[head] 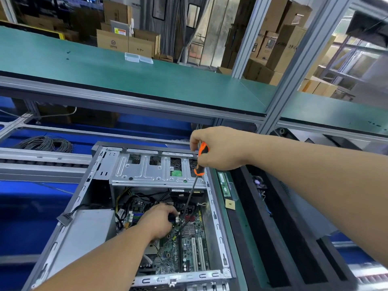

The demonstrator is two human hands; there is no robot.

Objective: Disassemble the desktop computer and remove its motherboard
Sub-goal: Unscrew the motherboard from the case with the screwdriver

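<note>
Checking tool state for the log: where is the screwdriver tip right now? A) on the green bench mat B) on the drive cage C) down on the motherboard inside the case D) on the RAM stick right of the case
C: the right hand grips the orange screwdriver, and its shaft runs down past the left hand to the motherboard.

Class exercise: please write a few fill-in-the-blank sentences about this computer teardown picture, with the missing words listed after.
1. The right hand grips a screwdriver with an ____ and black handle.
2. The left hand reaches inside the open ____ case.
3. The screwdriver's tip points down at the green ____.
4. A coil of grey ____ lies beyond the case, to its left.

Missing words: orange; computer; motherboard; cable
</note>
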